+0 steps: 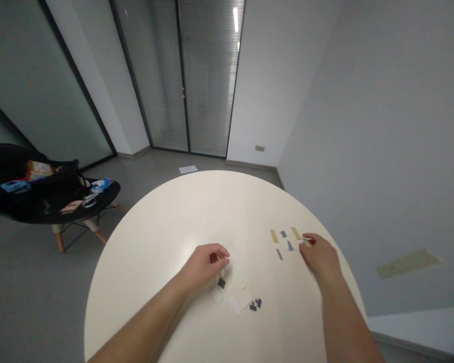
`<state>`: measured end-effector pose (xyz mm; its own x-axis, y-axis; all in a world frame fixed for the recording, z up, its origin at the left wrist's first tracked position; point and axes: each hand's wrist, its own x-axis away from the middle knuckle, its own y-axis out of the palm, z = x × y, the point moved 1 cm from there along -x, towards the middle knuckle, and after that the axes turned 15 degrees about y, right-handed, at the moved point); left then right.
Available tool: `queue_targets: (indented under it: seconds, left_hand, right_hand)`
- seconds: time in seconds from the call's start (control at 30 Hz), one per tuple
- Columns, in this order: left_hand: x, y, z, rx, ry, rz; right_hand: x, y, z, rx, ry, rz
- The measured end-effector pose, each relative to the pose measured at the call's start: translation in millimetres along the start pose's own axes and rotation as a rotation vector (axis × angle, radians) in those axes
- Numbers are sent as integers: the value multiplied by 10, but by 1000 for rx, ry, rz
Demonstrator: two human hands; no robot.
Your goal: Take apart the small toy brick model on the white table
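My left hand (205,263) is over the middle of the round white table (144,282), with thumb and fingertips curled together; whatever may be in them is too small to make out. Just below it lies a small black square piece (221,283). Nearby are pale flat pieces (235,305) and a cluster of small black pieces (253,306). On the right, my right hand (321,256) has its fingers pinched low at the tabletop, over small pieces they partly hide. Beside it lie tan ridged strips (295,233) and grey flat pieces (290,246), spaced apart.
A black chair (109,190) with bags and packets on its seat stands to the left. A grey wall (393,151) rises close beyond the table's right edge. Glass doors (208,80) are at the back, and a white sheet (188,170) lies on the floor.
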<state>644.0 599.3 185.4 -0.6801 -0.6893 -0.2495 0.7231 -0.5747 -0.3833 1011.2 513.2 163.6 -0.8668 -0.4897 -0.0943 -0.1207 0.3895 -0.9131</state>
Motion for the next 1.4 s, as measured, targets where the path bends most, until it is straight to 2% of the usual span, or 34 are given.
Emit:
queue_targets:
  seconds: [0.17, 0.27, 0.43, 0.57, 0.73, 0.97, 1.07, 1.17, 1.3, 1.4]
  left_hand:
    - [-2, -210, -85, -257, 83, -145]
    - [-2, -290, -88, -326, 153, -241]
    - [14, -269, -35, -330, 197, -390]
    - [10, -225, 11, -353, 194, -439]
    - [-4, -195, -8, -358, 170, -412]
    - [7, -152, -20, -318, 41, -374]
    - [6, -149, -2, -266, 16, -317]
    - [0, -133, -29, -210, 1, -197]
    - [-9, -73, -101, -26, 11, -60]
    - [-13, -24, -129, 121, 25, -4]
  right_hand:
    - [-24, 33, 17, -13, 14, 3]
    - [-6, 3, -2, -39, 15, 20]
    - [89, -97, -108, -172, -59, 112]
    - [236, -137, -288, -306, -178, 151]
    - [548, -64, -605, -412, -413, 85]
    - [1087, -4, -973, -452, -740, -209]
    - [1244, 3, -1044, -421, -808, -344]
    - [1356, 25, -1087, -383, -852, -456]
    - [1452, 28, -1128, -383, -879, -531]
    - [1489, 6, -1154, -380, -901, -557]
